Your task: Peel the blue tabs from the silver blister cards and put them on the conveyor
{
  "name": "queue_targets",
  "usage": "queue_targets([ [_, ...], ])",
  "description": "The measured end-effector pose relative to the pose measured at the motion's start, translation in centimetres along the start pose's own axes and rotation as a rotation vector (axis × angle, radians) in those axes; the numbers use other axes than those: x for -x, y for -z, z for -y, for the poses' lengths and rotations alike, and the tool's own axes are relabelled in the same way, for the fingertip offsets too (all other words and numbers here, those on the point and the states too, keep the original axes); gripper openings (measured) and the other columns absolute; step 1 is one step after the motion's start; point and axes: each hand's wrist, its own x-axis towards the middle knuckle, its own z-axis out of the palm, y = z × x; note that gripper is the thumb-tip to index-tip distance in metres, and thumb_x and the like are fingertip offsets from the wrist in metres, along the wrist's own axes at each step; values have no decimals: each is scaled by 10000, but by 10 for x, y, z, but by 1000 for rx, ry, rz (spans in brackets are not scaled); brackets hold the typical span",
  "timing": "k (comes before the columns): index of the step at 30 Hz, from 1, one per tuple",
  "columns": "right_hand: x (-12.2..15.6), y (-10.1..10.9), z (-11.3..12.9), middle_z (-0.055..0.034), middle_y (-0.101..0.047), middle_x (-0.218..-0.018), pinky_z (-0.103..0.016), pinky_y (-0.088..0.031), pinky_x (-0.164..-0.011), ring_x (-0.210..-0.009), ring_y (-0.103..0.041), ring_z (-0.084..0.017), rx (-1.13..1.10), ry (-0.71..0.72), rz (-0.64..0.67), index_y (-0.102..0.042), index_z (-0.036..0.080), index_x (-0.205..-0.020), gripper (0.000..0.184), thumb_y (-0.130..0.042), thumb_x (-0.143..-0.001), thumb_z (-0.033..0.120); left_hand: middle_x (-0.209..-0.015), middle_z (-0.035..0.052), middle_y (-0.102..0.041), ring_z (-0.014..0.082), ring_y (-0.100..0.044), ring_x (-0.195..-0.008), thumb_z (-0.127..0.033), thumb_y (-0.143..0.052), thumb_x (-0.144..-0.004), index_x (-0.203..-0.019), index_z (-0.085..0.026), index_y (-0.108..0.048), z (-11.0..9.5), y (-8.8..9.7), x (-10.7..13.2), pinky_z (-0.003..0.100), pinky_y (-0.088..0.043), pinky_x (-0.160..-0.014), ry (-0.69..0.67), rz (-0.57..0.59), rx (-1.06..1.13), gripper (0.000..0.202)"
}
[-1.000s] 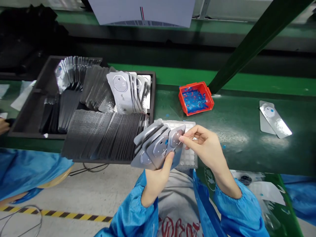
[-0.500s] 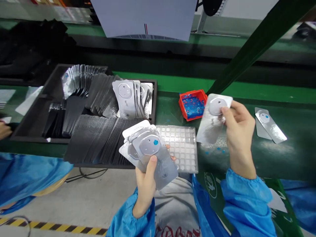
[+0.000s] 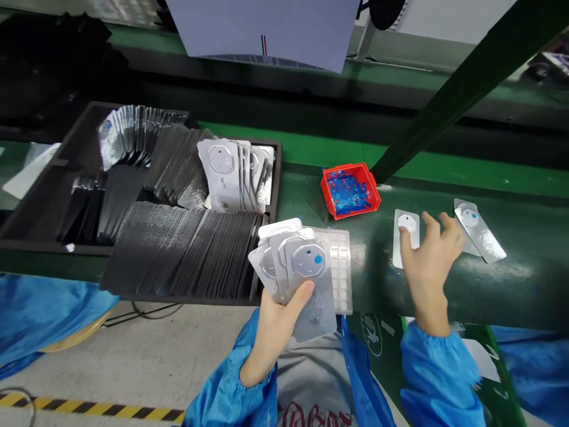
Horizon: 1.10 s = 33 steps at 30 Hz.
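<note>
My left hand (image 3: 282,317) grips a fanned stack of thin silver plates (image 3: 313,308) with rounded corners, thumb on top. The front plate carries an octagonal raised patch, a blue dot and a small dark hole. Farther right, my right hand (image 3: 429,255) has its fingers spread and holds nothing. Beside its thumb, a single silver plate (image 3: 406,252) lies flat on the green belt, a dark hole showing in its patch; whether the thumb touches it I cannot tell. Behind the right fingers, another silver plate with a blue dot (image 3: 484,234) rests across a second one.
A red tray (image 3: 374,200) of small blue and red pieces stands on the green belt (image 3: 524,296). Behind my left hand is a clear gridded tray (image 3: 344,267). A black tray (image 3: 26,243) holds rows of black and silver plates (image 3: 222,178). A green post (image 3: 444,95) slants at right.
My right hand has let go of a silver plate, which now lies on the belt, and its fingers have spread. My left hand has moved right with its stack, over the clear tray.
</note>
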Motion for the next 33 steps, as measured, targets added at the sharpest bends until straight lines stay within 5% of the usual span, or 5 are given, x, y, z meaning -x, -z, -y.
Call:
queue_targets([
  [4, 37, 18, 63, -68, -802, -1063, -410, -611, -911, -1002, -754, -248, -274, 574, 135, -717, 258, -1213, 207, -730, -1027, 169, -1198, 136, -870, 356, -825, -1158, -461, -965, -724, -1137, -169, -840, 1, -2, -4, 475, -660, -1065, -2, 20, -79, 522],
  [7, 50, 23, 93, -30, -792, -943, -296, -601, -745, -837, -735, -176, -343, 708, 228, -716, 237, -1162, 167, -743, -1036, 132, -1174, 156, -869, 384, -834, -1113, -498, -960, -694, -1123, -162, -826, -1, -8, -1, 520, -679, -1017, -20, -22, -146, 562],
  [18, 44, 26, 94, -25, -806, -871, -275, -595, -686, -759, -732, -149, -282, 852, 184, -677, 219, -1053, 154, -690, -1036, 67, -1101, 131, -882, 366, -847, -1099, -427, -905, -730, -1044, -176, -830, -3, -14, 7, 500, -686, -1023, -142, -33, -228, 408],
  [26, 45, 19, 85, -74, -803, -862, -302, -620, -669, -761, -739, -187, -289, 1019, 67, -692, 165, -1105, 79, -648, -1068, 111, -1142, 130, -881, 340, -847, -1084, -397, -904, -727, -1088, -171, -815, -5, -9, 7, 436, -688, -988, -53, 17, -208, 435],
  [33, 54, 26, 101, -4, -735, -875, -234, -528, -563, -697, -674, -126, -583, 632, 418, -592, 252, -997, 190, -625, -1021, 66, -1057, 111, -889, 303, -855, -972, -432, -915, -722, -1034, -159, -823, -3, -12, 6, 362, -703, -856, -79, -79, -177, 425],
])
